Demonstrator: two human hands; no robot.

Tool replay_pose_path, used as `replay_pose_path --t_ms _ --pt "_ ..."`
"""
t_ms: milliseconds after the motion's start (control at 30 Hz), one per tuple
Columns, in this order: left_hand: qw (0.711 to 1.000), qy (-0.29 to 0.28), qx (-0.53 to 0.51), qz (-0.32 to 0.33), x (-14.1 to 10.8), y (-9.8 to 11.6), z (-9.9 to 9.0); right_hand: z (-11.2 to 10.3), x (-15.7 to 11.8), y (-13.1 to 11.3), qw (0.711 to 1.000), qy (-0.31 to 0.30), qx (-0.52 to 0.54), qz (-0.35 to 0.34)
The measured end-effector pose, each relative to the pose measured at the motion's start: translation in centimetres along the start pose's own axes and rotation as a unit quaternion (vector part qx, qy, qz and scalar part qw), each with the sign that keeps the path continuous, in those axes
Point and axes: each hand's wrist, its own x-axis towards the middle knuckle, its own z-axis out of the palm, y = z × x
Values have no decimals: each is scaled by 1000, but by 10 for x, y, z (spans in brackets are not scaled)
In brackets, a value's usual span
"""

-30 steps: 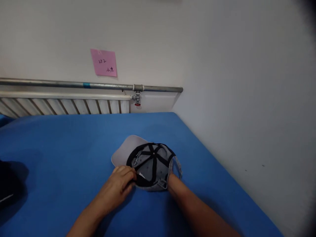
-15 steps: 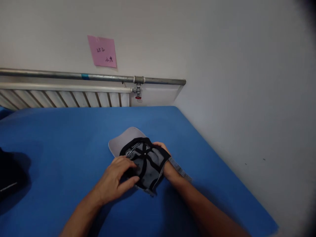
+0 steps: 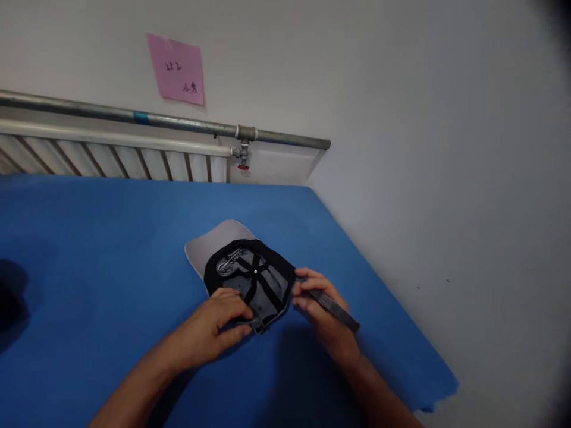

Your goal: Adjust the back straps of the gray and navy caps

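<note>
Pinching strap [image 3: 333,308]: right hand [image 3: 322,315] fingers | cap [image 3: 247,279]: left hand [image 3: 214,324] fingers

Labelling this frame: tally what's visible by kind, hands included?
Caps: 1, grey cap lying inside-up on the blue table
Strap: 1, cap's strap, pulled out to the right
Hands: 2, left hand on the cap's rear edge, right hand on the strap
Notes: 1, pink note on the wall
Pipes: 1, metal pipe
Radiators: 1, radiator
Total: 7

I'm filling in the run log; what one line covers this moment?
cap upside down on blue table | left hand pins rear edge | right hand pinches strap | pink note on wall
</note>
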Motion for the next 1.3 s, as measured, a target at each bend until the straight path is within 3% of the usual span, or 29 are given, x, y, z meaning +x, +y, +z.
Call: replay_pose_path --t_ms 67,167,300,400,467,500,600,700,833,1067,1300 --pt "995 17 -77 -68 -5 -2 -8 5 3 -9 999 -45 1 -8" --pt "961 45 -234 -142 -19 -9 -27 16 11 -26 988 -150 -43 -20" --pt "912 113 -356 -171 -37 -23 -47 35 25 -53 920 -319 -208 -97" --pt "892 165 -388 -164 -40 -32 -51 55 37 -69 875 -360 -270 -179" --pt "889 177 -394 -154 -38 -36 -49 69 44 -72 893 -351 -207 -193" --pt "890 175 -395 -149 -36 -38 -48 76 47 -71 913 -339 -155 -167" --pt "885 164 -412 -143 -31 -44 -44 93 48 -57 953 -302 0 15" --pt "865 153 -455 -145 -27 -50 -41 103 45 -34 946 -268 72 167" --pt "860 151 -471 -129 -25 -54 -41 106 43 -8 931 -216 126 264" --pt "867 148 -449 -156 -25 -53 -40 103 43 4 913 -208 194 292" --pt "866 161 -438 -183 -23 -51 -41 101 45 7 926 -239 166 242"
